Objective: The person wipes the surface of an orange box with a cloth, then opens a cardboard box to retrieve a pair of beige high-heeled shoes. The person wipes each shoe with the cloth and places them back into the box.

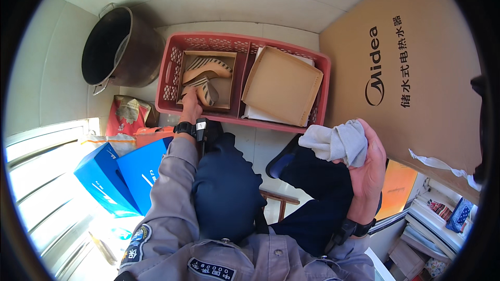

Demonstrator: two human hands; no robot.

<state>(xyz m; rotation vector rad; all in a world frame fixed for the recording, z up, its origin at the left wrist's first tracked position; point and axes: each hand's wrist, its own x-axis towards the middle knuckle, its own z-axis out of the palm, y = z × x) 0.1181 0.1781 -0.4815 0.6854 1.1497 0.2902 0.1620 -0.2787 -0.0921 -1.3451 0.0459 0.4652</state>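
My left hand (pixel 191 106) reaches over the near rim of a red plastic crate (pixel 241 70), its fingers closed on one end of a tan wedge-heeled shoe (pixel 208 93). That shoe sits in an open brown cardboard shoebox (pixel 228 103) on the crate's left side. Behind it in the same box lies a second tan shoe (pixel 211 70) with a black-striped edge. Crumpled in my raised right hand (pixel 369 164) is a light grey cloth (pixel 340 140), held to the right of my knees, nearer to me than the crate. The left fingertips are partly hidden.
A divider splits the crate; its right side holds a brown cardboard lid (pixel 283 86) over a white box (pixel 269 117). On the left stand a large metal pot (pixel 140 50), a red bag (pixel 123 115) and blue boxes (pixel 105 179). A tall Midea carton (pixel 422 66) leans at right.
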